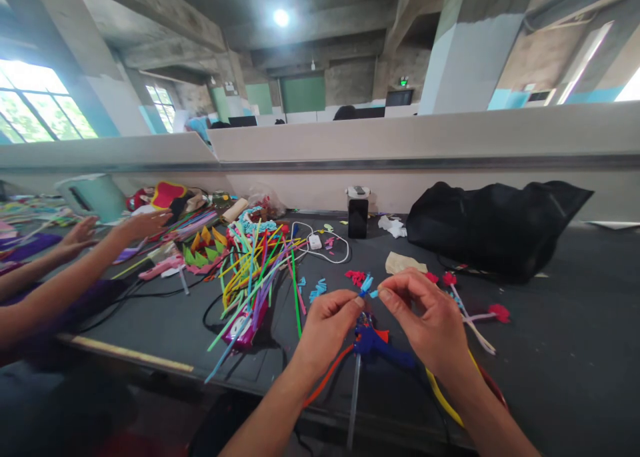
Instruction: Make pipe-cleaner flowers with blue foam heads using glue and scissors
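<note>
My left hand pinches a small blue flower-like piece, with light blue petals at its top. Between the thumb and forefinger of my right hand is a tiny light blue piece, close beside the flower. Directly below my hands lies a dark blue glue gun, a clear glue stick sticking out of its back. Small piles of red pieces and blue pieces lie just beyond my fingers.
Many coloured fuzzy stems spread left of my hands. A black bag sits at the back right, near a dark phone propped upright. Red-tipped stems lie right. Another person's arms reach in from the left.
</note>
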`<state>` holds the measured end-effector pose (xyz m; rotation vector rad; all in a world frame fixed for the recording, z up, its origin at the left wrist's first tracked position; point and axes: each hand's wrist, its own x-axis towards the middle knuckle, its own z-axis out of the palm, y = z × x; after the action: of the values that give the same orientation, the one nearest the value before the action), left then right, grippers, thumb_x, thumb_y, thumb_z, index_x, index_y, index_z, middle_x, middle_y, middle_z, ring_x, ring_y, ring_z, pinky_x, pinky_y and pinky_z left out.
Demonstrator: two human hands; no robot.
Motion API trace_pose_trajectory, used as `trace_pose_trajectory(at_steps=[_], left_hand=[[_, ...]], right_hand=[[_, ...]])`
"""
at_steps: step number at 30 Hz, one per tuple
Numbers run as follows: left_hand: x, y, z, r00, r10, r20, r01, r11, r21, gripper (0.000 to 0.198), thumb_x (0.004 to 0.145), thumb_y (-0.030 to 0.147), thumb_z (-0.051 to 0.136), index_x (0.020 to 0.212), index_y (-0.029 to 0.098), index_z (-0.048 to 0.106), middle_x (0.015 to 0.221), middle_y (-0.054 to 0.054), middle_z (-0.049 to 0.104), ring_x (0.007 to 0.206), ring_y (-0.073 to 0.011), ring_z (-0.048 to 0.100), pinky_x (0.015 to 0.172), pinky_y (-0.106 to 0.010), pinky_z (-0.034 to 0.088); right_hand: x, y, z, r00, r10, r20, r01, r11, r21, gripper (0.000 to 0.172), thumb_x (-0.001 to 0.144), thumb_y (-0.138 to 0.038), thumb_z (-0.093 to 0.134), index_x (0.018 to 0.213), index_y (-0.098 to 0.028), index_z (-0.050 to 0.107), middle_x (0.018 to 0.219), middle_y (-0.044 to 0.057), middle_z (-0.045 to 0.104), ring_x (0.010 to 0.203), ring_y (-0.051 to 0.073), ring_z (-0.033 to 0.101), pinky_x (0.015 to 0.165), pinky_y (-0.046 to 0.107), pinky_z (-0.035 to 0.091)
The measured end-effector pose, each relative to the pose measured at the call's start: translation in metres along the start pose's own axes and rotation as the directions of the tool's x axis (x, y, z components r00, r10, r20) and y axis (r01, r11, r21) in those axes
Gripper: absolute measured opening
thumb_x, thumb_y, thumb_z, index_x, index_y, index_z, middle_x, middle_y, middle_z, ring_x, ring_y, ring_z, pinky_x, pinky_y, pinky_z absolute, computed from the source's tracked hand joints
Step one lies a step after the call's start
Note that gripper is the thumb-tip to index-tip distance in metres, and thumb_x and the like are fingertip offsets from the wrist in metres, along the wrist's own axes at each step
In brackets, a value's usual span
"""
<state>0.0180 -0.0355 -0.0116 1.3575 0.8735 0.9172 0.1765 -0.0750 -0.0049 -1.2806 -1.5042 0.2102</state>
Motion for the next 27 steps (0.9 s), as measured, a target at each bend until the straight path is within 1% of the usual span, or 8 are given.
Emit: trace_pose_trajectory(at_steps=[4,6,10,14,23,27], left_hand=[[-0.0012,-0.0003,0.0013,0.999,0.032,0.038,-0.033,0.999,0.024,0.034,0.083,0.036,0.059,0.057,0.016,0.05,0.052,0.006,0.029,0.049,-0.0072,0.022,0.048,-0.024,0.019],[-0.0013,-0.0008,0.0017,0.998,0.042,0.051,-0.044,0.998,0.035,0.036,0.085,0.035,0.058,0.057,0.017,0.045,0.054,0.006,0.028,0.051,-0.0073,0.022,0.049,-0.024,0.019],[-0.0017,-0.0006,0.0017,0.997,0.062,0.053,-0.065,0.997,0.052,0.034,0.086,0.033,0.056,0.058,0.017,0.045,0.055,0.006,0.029,0.052,-0.0078,0.023,0.049,-0.024,0.02],[-0.0022,-0.0005,0.0014,0.997,0.061,0.052,-0.064,0.996,0.069,0.036,0.086,0.034,0.056,0.057,0.017,0.042,0.055,0.006,0.028,0.052,-0.0076,0.022,0.05,-0.025,0.019],[-0.0014,-0.0003,0.0015,0.994,0.088,0.059,-0.09,0.995,0.046,0.033,0.084,0.034,0.057,0.058,0.017,0.047,0.054,0.006,0.03,0.051,-0.0078,0.023,0.048,-0.025,0.019],[-0.0003,-0.0004,0.0007,0.994,0.09,0.068,-0.093,0.994,0.053,0.034,0.084,0.034,0.057,0.056,0.017,0.046,0.054,0.006,0.03,0.051,-0.0078,0.023,0.049,-0.025,0.02]], right_hand=[[0.0003,-0.001,0.0006,1.0,0.004,0.0,-0.004,1.0,0.004,0.013,0.089,-0.027,0.058,0.078,-0.022,0.062,0.076,-0.001,0.061,0.066,0.012,0.052,0.06,0.027,0.041],[0.0006,-0.0019,0.0005,1.0,-0.006,-0.001,0.006,1.0,-0.003,0.014,0.089,-0.027,0.058,0.077,-0.022,0.062,0.074,-0.001,0.06,0.065,0.013,0.051,0.061,0.027,0.041],[0.0009,-0.0014,0.0002,1.0,-0.016,0.001,0.016,1.0,-0.016,0.014,0.089,-0.026,0.058,0.076,-0.022,0.061,0.073,-0.001,0.059,0.065,0.012,0.05,0.061,0.027,0.041],[0.0009,0.0009,0.0005,1.0,-0.018,0.007,0.018,0.999,-0.032,0.014,0.089,-0.025,0.058,0.076,-0.022,0.061,0.073,-0.001,0.059,0.065,0.012,0.05,0.061,0.027,0.041],[0.0019,0.0006,0.0019,1.0,-0.022,0.012,0.023,0.998,-0.053,0.015,0.089,-0.025,0.058,0.075,-0.021,0.061,0.071,-0.001,0.058,0.064,0.012,0.049,0.06,0.026,0.04],[0.0005,0.001,0.0014,1.0,-0.009,0.014,0.01,0.999,-0.045,0.015,0.089,-0.027,0.057,0.075,-0.021,0.061,0.072,-0.001,0.058,0.065,0.013,0.05,0.06,0.026,0.04]])
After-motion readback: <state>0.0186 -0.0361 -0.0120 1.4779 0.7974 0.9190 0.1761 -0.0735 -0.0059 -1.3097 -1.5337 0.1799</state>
